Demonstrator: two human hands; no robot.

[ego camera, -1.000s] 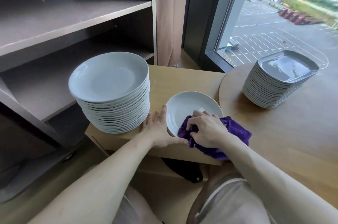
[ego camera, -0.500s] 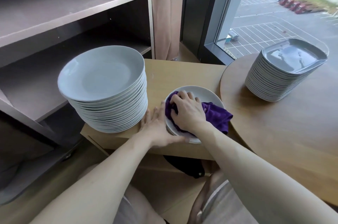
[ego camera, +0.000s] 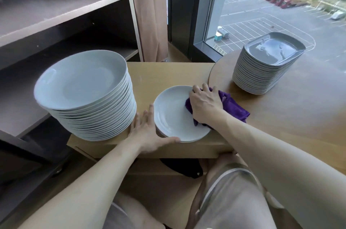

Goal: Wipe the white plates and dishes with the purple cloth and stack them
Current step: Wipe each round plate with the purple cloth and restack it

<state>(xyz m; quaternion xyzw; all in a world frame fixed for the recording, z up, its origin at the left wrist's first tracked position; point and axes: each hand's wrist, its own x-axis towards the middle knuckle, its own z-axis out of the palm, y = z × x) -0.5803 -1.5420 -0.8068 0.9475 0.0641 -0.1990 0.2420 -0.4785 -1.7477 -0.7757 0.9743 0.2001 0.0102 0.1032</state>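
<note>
A white round plate [ego camera: 174, 116] lies on the low wooden cabinet top [ego camera: 168, 73], seemingly on another plate beneath it. My right hand [ego camera: 206, 106] presses the purple cloth [ego camera: 234, 106] onto the plate's right side, fingers curled over the bunched cloth. My left hand [ego camera: 148, 133] steadies the plate at its near-left rim, fingers straight beside it and thumb along the front edge. A tall stack of round white plates [ego camera: 84, 96] stands to the left. A stack of squarish white dishes [ego camera: 265, 68] sits on the round table [ego camera: 299, 116] at the right.
Dark empty shelves [ego camera: 56, 10] rise at the left behind the round stack. A curtain [ego camera: 149, 10] and a window [ego camera: 271, 4] are behind. My knees are under the cabinet edge, with a dark object [ego camera: 183, 169] below it.
My right hand has swept the cloth from the plate's near edge, over its middle, to its far right side. The left hand stays at the near-left rim.
</note>
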